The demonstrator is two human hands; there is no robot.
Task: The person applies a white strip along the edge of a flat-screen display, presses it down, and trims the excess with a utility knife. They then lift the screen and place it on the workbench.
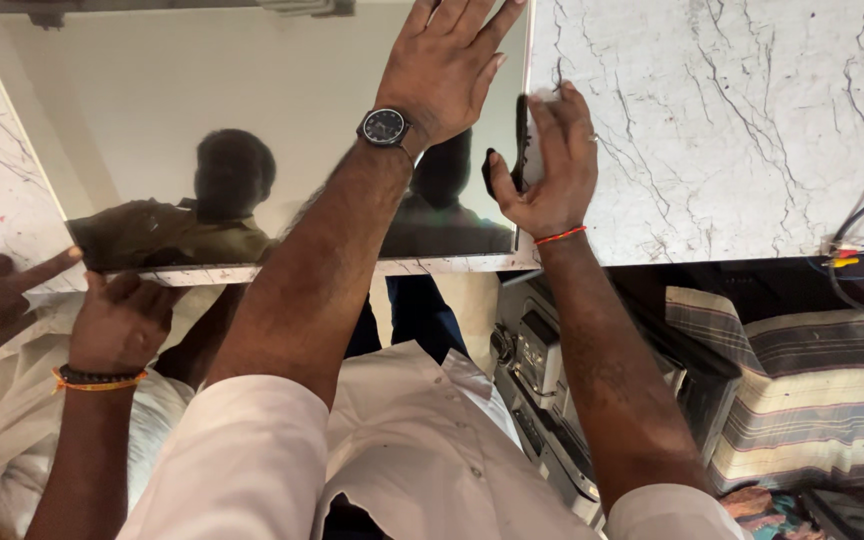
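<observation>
At upper centre, the left hand (449, 62) is pressed flat, fingers spread, on the mirror (202, 100); its right edge is gripped by the right hand (542, 165).

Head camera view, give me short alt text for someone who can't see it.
Two bare hands press a large mirror panel set in a white marble-patterned wall: the left hand, wearing a wristwatch, lies flat on the glass, and the right hand grips its right edge. Another person's hand steadies the bottom edge at lower left.
</observation>
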